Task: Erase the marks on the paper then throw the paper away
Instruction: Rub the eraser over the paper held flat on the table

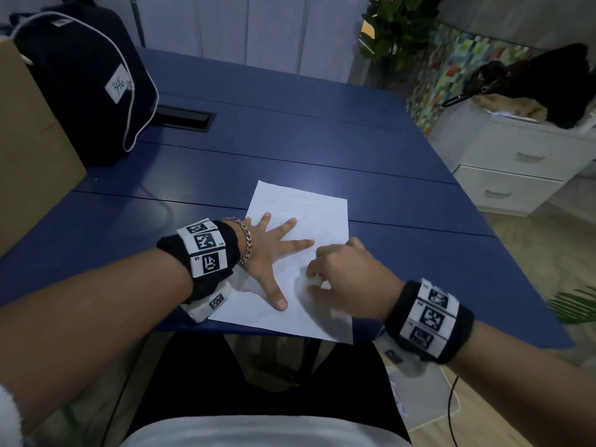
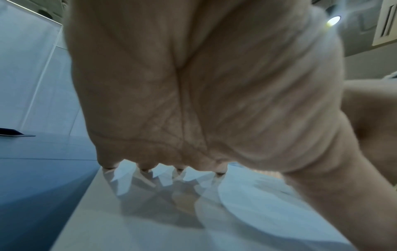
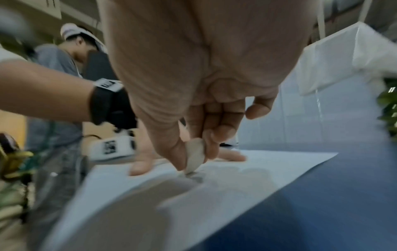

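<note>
A white sheet of paper (image 1: 309, 217) lies on the blue table (image 1: 225, 162) near its front edge, and its near corner overhangs the edge. My left hand (image 1: 274, 250) lies flat on the sheet with its fingers spread, holding it down. My right hand (image 1: 342, 272) pinches a small white eraser (image 1: 314, 281) between thumb and fingers, its tip down on the paper. The right wrist view shows the eraser (image 3: 194, 155) touching the paper (image 3: 268, 169) just in front of my left thumb. In the left wrist view my left palm (image 2: 193, 84) arches over the paper (image 2: 150, 220).
A dark backpack (image 1: 87, 82) and a cardboard box (image 1: 29, 150) stand at the table's left. A black cable port (image 1: 183, 117) is set into the tabletop. White drawers (image 1: 516, 162) stand to the right. Another person (image 3: 64, 68) is in the background of the right wrist view.
</note>
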